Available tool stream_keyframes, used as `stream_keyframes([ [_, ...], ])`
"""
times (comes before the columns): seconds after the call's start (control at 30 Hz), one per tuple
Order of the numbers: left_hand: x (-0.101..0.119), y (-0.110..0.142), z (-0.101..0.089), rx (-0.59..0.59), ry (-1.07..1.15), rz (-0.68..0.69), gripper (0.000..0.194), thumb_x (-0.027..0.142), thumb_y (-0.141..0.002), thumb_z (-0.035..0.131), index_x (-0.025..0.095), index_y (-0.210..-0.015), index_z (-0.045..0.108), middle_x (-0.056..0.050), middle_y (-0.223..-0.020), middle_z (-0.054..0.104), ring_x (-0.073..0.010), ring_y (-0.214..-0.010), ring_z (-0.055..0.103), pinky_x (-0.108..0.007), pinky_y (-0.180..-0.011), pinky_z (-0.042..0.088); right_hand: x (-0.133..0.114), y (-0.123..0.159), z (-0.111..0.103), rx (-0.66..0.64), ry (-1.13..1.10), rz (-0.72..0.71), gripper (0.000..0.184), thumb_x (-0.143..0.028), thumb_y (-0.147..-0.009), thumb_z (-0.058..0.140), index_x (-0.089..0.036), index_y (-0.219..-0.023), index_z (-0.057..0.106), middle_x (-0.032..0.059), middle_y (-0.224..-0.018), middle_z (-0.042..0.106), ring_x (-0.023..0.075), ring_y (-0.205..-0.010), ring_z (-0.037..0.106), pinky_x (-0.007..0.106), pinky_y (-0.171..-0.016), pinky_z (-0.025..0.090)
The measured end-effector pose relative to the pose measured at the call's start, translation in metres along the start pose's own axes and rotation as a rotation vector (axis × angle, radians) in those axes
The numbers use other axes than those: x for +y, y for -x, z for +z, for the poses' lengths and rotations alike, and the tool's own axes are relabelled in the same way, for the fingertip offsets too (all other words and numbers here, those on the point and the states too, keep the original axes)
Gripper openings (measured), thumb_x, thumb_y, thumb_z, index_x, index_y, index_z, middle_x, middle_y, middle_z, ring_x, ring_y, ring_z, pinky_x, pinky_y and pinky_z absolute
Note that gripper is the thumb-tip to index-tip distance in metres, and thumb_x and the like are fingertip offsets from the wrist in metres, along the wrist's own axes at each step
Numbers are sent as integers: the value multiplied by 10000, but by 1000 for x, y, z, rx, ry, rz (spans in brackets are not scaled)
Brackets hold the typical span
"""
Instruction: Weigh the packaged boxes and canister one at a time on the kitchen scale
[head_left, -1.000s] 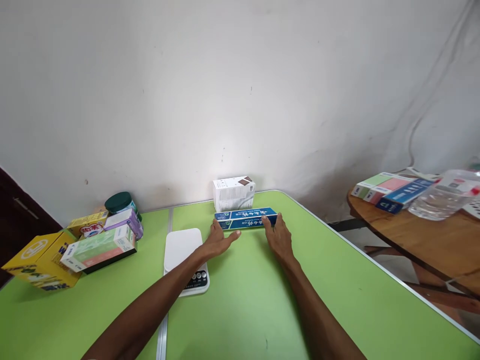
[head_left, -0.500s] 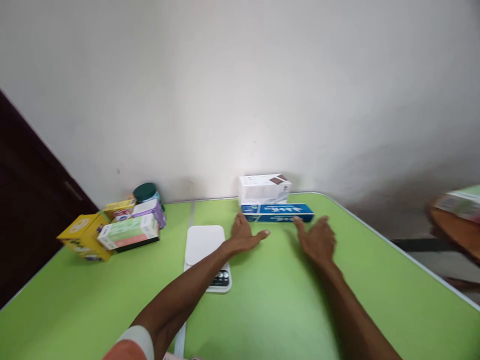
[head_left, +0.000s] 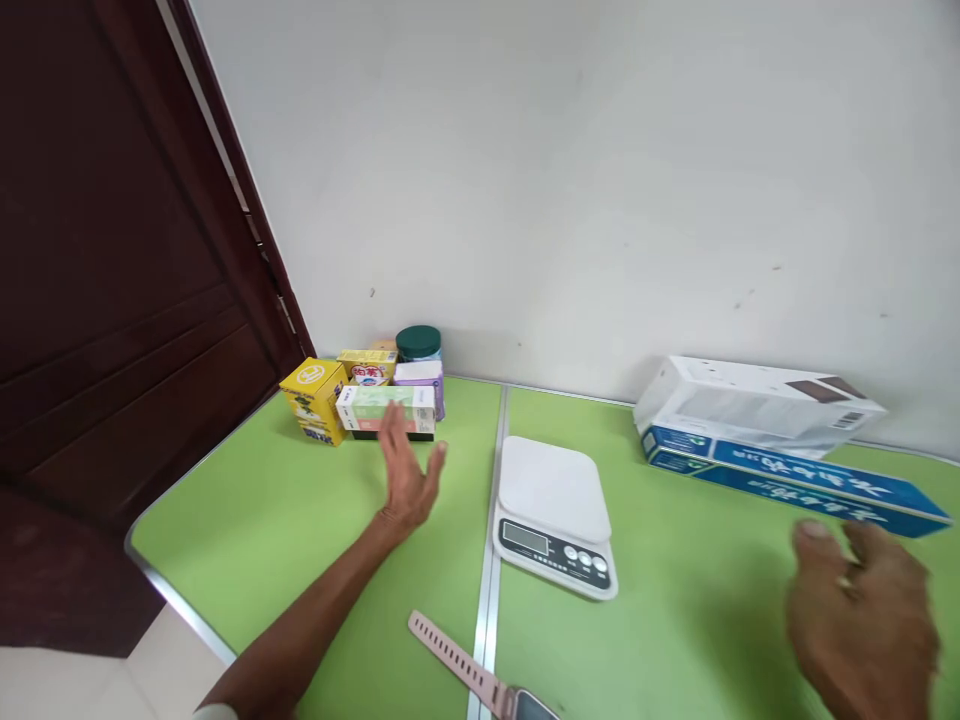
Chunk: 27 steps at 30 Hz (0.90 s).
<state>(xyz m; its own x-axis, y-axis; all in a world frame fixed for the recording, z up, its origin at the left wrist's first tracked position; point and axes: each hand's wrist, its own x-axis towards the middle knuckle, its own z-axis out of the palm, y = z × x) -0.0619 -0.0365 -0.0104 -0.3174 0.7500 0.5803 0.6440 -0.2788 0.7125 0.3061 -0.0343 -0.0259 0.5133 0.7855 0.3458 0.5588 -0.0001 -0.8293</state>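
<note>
My left hand [head_left: 409,480] reaches out with its fingers spread and nothing in it. Its fingertips overlap, in the picture, a white, green and pink carton [head_left: 386,403]; whether they touch I cannot tell. Behind that carton stand a yellow box [head_left: 315,400], a second yellow box [head_left: 367,365], a purple-and-white pack [head_left: 420,378] and a jar with a dark green lid [head_left: 418,342]. On the right, my right hand [head_left: 862,620] is blurred, loosely curled, with thumb and fingers apart and no object visible in it. It is nearest a blue toothpaste box [head_left: 787,478] lying before a white box [head_left: 750,400].
Between the hands, a white kitchen scale [head_left: 555,490] lies on the green table [head_left: 300,540]. A pink-strapped watch [head_left: 465,665] rests at the front edge of the view. The wall [head_left: 562,200] runs behind, with a dark door [head_left: 112,250] at left.
The view has swung left. My left hand has moved from beside the toothpaste box to the cartons on the left. My right hand has drawn back from the toothpaste box, and its fingers are more curled.
</note>
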Motion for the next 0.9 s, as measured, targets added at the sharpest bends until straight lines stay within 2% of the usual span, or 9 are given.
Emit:
stream_keyframes([
  [0.03,-16,-3,-11,85,-45,-13,848,599,-1007,518,106,-1630,219,-259,-1704,225,-374,-1635,168,-557,-1348,118,-22,11,14,-9,-32,-17,970,-862,-895,285,-238,-1623,436,252,-1618,448,509,-1464,439,724,-1118,303],
  [0.1,-41,-9,-29,181,-101,-63,877,633,-1012,480,64,-1621,209,-289,-1690,210,-391,-1627,168,-543,-1345,116,-68,34,48,-138,-135,-96,919,-867,-899,342,-273,-1586,486,170,-1603,506,469,-1394,529,680,-1143,365],
  [0.17,-58,-13,-39,221,-105,-131,903,660,-1008,457,47,-1619,199,-300,-1680,221,-396,-1615,201,-536,-1341,136,-108,57,85,-310,-251,-162,893,-845,-905,419,-249,-1563,509,141,-1619,500,441,-1429,508,665,-1159,388],
  [0.23,-67,-18,-42,233,-72,-193,903,670,-996,467,79,-1625,203,-280,-1688,236,-381,-1615,221,-532,-1340,146,-138,77,123,-452,-369,-144,868,-822,-912,473,-244,-1560,509,136,-1642,479,416,-1464,484,641,-1186,381],
  [0.37,-77,-26,-45,210,7,-269,846,632,-999,478,144,-1637,209,-222,-1726,237,-337,-1631,218,-505,-1345,146,-170,100,184,-605,-494,-19,891,-822,-895,530,-225,-1556,507,143,-1667,447,376,-1521,429,566,-1251,331],
  [0.47,-82,-30,-48,175,59,-282,800,593,-1015,470,155,-1637,220,-201,-1728,262,-310,-1624,250,-470,-1343,179,-182,109,211,-632,-503,-29,868,-807,-909,519,-206,-1535,528,152,-1648,470,358,-1528,413,523,-1253,321],
  [0.57,-85,-30,-49,169,77,-291,783,572,-1007,498,159,-1625,251,-198,-1706,315,-309,-1608,283,-468,-1333,211,-192,117,222,-602,-518,-103,755,-750,-962,463,-208,-1473,585,142,-1546,578,335,-1435,509,489,-1208,364],
  [0.7,-83,-28,-51,201,57,-303,761,582,-983,539,173,-1588,324,-203,-1644,405,-332,-1566,347,-510,-1309,254,-201,126,221,-548,-514,-93,725,-733,-968,444,-216,-1450,604,128,-1485,624,323,-1393,534,460,-1174,391],
  [0.9,-58,-18,-55,247,36,-178,707,602,-1005,526,182,-1555,380,-210,-1591,463,-342,-1528,395,-545,-1286,280,-209,121,186,-506,-503,-138,693,-716,-981,449,-239,-1461,603,112,-1482,630,314,-1384,545,461,-1165,408],
])
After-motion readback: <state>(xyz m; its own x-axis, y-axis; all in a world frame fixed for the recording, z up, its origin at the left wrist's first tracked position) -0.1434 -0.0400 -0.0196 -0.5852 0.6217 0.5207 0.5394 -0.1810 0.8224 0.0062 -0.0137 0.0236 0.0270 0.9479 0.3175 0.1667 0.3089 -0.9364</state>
